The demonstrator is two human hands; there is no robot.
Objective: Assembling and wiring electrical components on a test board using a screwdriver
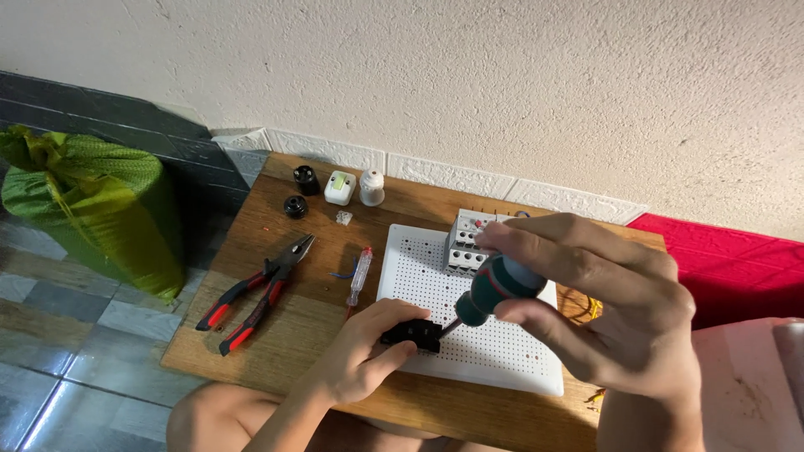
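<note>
On wooden table (276, 335), white pegboard (502, 351), grey tiled floor (59, 335)

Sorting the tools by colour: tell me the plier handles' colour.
The pliers have red and black handles, seen in the head view.

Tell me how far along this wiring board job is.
Done: a grey breaker block already sits at the top of the white perforated board. In hand: the left hand steadies a small black part on the board while the right hand drives a green-handled screwdriver into it. Left: two black fittings, a white socket and a white lamp holder lie unmounted; pliers idle.
</note>
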